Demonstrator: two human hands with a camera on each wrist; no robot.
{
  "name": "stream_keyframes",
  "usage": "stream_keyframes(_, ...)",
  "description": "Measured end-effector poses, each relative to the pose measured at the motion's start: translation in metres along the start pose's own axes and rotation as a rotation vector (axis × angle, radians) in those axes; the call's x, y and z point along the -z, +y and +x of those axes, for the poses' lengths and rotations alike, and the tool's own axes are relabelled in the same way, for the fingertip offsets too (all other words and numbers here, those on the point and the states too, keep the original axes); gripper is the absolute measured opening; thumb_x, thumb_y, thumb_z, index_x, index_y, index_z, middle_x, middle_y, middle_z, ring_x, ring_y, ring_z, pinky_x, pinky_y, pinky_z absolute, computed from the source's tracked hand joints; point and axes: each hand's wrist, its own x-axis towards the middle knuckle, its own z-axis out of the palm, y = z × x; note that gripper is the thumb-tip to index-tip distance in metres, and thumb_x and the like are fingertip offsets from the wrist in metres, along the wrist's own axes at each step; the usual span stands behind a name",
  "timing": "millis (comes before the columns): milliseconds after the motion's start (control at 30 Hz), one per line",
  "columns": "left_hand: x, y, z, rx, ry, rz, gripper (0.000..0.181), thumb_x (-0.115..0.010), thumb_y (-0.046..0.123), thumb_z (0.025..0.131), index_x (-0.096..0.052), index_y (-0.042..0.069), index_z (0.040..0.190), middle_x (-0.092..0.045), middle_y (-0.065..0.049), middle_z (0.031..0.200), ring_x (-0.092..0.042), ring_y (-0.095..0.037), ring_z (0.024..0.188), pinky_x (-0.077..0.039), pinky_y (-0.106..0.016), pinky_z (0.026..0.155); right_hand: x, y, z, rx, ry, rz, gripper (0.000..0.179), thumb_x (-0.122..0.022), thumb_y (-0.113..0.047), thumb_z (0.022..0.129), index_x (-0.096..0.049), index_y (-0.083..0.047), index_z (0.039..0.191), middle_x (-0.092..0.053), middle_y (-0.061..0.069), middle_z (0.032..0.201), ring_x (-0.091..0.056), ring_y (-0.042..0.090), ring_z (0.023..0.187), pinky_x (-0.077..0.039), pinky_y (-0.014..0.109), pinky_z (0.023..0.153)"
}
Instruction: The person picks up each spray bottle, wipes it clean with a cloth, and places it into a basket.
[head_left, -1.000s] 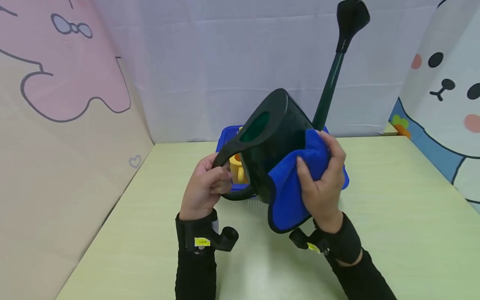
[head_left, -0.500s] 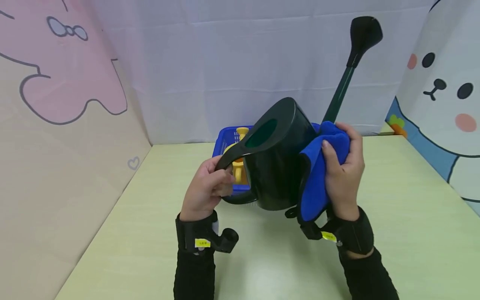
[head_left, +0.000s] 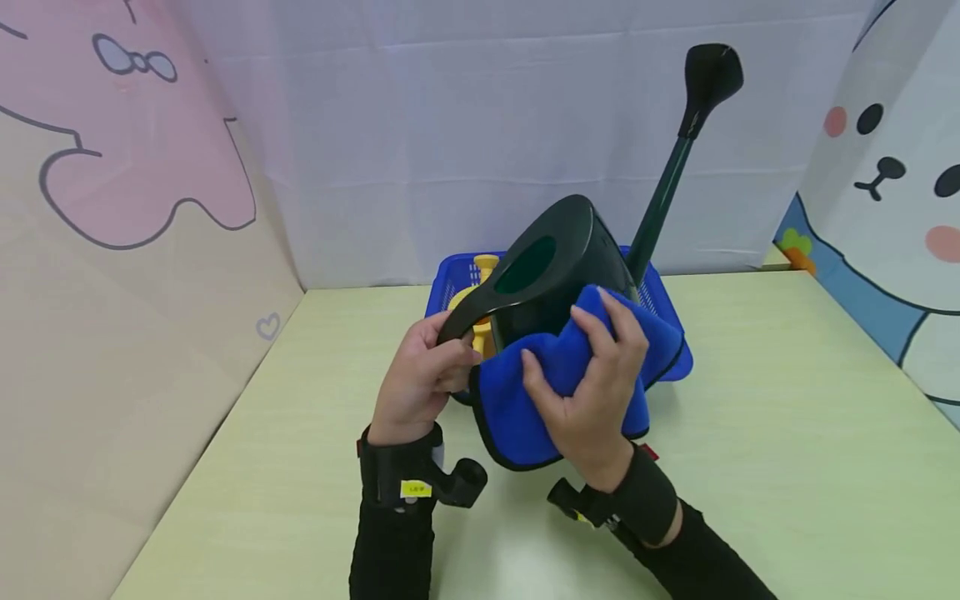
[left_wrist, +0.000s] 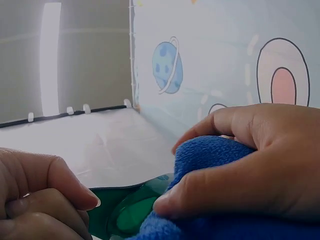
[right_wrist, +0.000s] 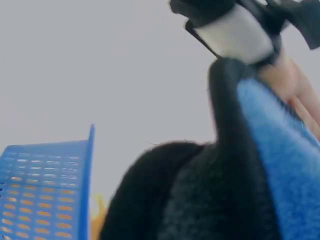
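A dark green watering can [head_left: 577,242] is held tilted above the table, its long spout with a black rose [head_left: 712,75] pointing up and to the right. My left hand [head_left: 420,375] grips its handle [head_left: 480,304], fingers curled round it. A blue cloth [head_left: 525,417] with black edging drapes over the can's side nearest me. My right hand [head_left: 596,392] grips the cloth against the can, thumb and fingers bunching it. In the left wrist view the thumb of the right hand [left_wrist: 240,175] presses into the blue cloth [left_wrist: 210,152], close to the green can [left_wrist: 132,215].
Behind the can a blue plastic basket [head_left: 667,333] stands on the pale table [head_left: 262,467], with yellow items [head_left: 483,267] inside. A white cloth backdrop [head_left: 450,150] hangs at the table's far edge, and printed panels flank both sides.
My right hand and the cloth first moved right along the can, then back left and lower, spreading the cloth over its near side. The left hand keeps its grip on the handle.
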Motion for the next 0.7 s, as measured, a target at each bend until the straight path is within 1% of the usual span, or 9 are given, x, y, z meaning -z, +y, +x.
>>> stream_keyframes(67, -0.002, -0.001, 0.0, 0.006, 0.009, 0.014, 0.009, -0.044, 0.0, 0.082, -0.048, 0.008, 0.082, -0.037, 0.005, 0.054, -0.03, -0.008, 0.041, -0.02, -0.021, 0.042, -0.003, -0.002, -0.005, 0.062, 0.007, -0.055, 0.052, -0.057, -0.044, 0.085, -0.046, -0.002, 0.114, -0.041, 0.02, 0.126, -0.039, 0.031, 0.116, -0.034, 0.049, 0.094)
stream_keyframes(133, -0.004, -0.002, -0.001, 0.011, 0.012, 0.011, 0.008, -0.044, 0.0, 0.081, -0.047, 0.008, 0.082, -0.037, 0.006, 0.054, -0.031, -0.007, 0.041, -0.019, -0.021, 0.042, -0.003, -0.003, -0.007, 0.099, 0.004, -0.085, 0.051, -0.058, -0.042, 0.085, -0.045, -0.002, 0.114, -0.042, 0.021, 0.125, -0.039, 0.032, 0.115, -0.035, 0.048, 0.093)
stream_keyframes(200, -0.005, -0.002, -0.001, 0.014, 0.012, 0.004, 0.008, -0.044, 0.0, 0.081, -0.047, 0.008, 0.082, -0.037, 0.006, 0.053, -0.031, -0.007, 0.04, -0.018, -0.022, 0.042, 0.0, -0.002, -0.006, 0.104, -0.003, -0.08, 0.051, -0.059, -0.041, 0.084, -0.045, -0.002, 0.114, -0.043, 0.02, 0.124, -0.04, 0.032, 0.114, -0.036, 0.047, 0.093)
stream_keyframes(333, -0.006, -0.004, -0.002, 0.015, 0.006, -0.01, 0.009, -0.043, 0.0, 0.081, -0.047, 0.009, 0.081, -0.037, 0.006, 0.053, -0.03, -0.007, 0.04, -0.016, -0.023, 0.043, 0.009, 0.0, 0.001, 0.068, -0.005, -0.002, 0.053, -0.062, -0.039, 0.083, -0.043, -0.001, 0.114, -0.045, 0.02, 0.122, -0.042, 0.031, 0.114, -0.038, 0.044, 0.095)
stream_keyframes(433, -0.005, -0.004, -0.003, 0.014, -0.012, -0.023, 0.01, -0.043, -0.001, 0.081, -0.047, 0.009, 0.081, -0.036, 0.005, 0.053, -0.028, -0.009, 0.04, -0.015, -0.024, 0.043, 0.015, 0.002, 0.007, 0.025, 0.009, 0.069, 0.055, -0.062, -0.041, 0.082, -0.043, 0.001, 0.114, -0.046, 0.021, 0.122, -0.044, 0.029, 0.116, -0.038, 0.044, 0.098)
stream_keyframes(500, -0.005, -0.003, -0.004, 0.012, -0.03, -0.029, 0.011, -0.042, -0.001, 0.081, -0.047, 0.009, 0.081, -0.035, 0.005, 0.053, -0.027, -0.01, 0.041, -0.014, -0.025, 0.043, 0.019, 0.004, 0.011, -0.02, 0.017, 0.107, 0.058, -0.062, -0.044, 0.082, -0.043, 0.002, 0.114, -0.047, 0.021, 0.122, -0.045, 0.027, 0.118, -0.038, 0.044, 0.099)
stream_keyframes(600, -0.003, -0.003, -0.006, 0.001, -0.062, -0.032, 0.012, -0.042, -0.002, 0.081, -0.048, 0.009, 0.081, -0.033, 0.004, 0.054, -0.024, -0.011, 0.042, -0.012, -0.026, 0.044, 0.028, 0.009, 0.02, -0.115, 0.013, 0.184, 0.065, -0.062, -0.046, 0.081, -0.043, 0.006, 0.115, -0.048, 0.022, 0.123, -0.046, 0.022, 0.119, -0.038, 0.04, 0.101)
stream_keyframes(700, -0.001, -0.002, -0.007, -0.008, -0.093, -0.026, 0.013, -0.042, -0.002, 0.081, -0.049, 0.009, 0.081, -0.032, 0.003, 0.055, -0.023, -0.012, 0.043, -0.011, -0.027, 0.043, 0.038, 0.017, 0.029, -0.227, 0.001, 0.274, 0.063, -0.065, -0.039, 0.081, -0.043, 0.007, 0.119, -0.049, 0.018, 0.125, -0.047, 0.02, 0.117, -0.038, 0.034, 0.099)
